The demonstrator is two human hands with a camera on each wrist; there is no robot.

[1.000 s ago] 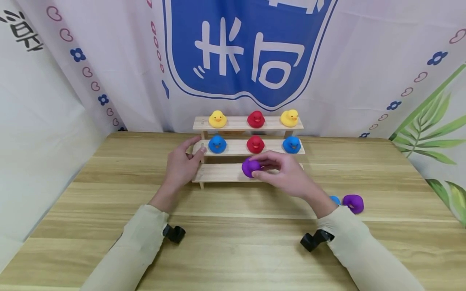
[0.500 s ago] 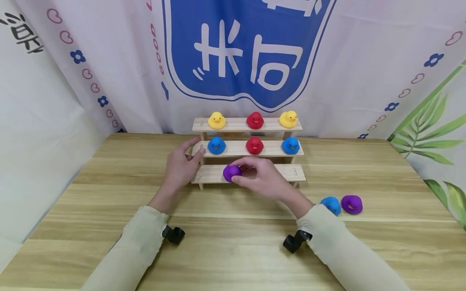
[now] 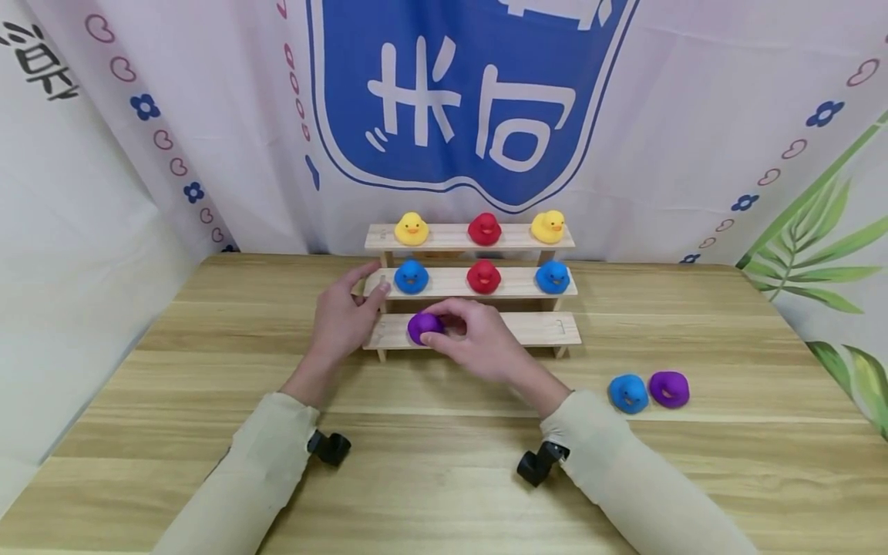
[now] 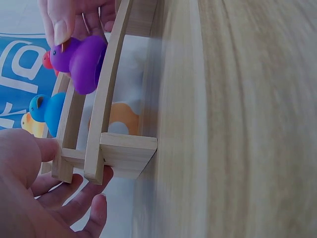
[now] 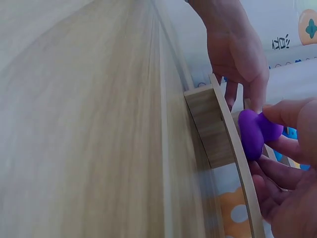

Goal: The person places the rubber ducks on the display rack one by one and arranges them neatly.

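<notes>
A three-tier wooden stand stands at the back of the table. My right hand pinches a purple rubber duck by its head, over the left part of the lowest tier. In the left wrist view the purple duck is upright, its base at or just above the board; contact cannot be told. My left hand holds the stand's left end, thumb on the middle tier and fingers around the edge. The middle tier bears a blue duck, a red duck and another blue duck.
On the top tier sit a yellow duck, a red duck and a second yellow duck. Right of the stand, a blue duck and a purple duck lie on the table. A printed curtain hangs behind.
My right hand has carried the purple duck leftward along the lowest tier, from right of its middle to near the left end. The left hand keeps its place on the stand.
</notes>
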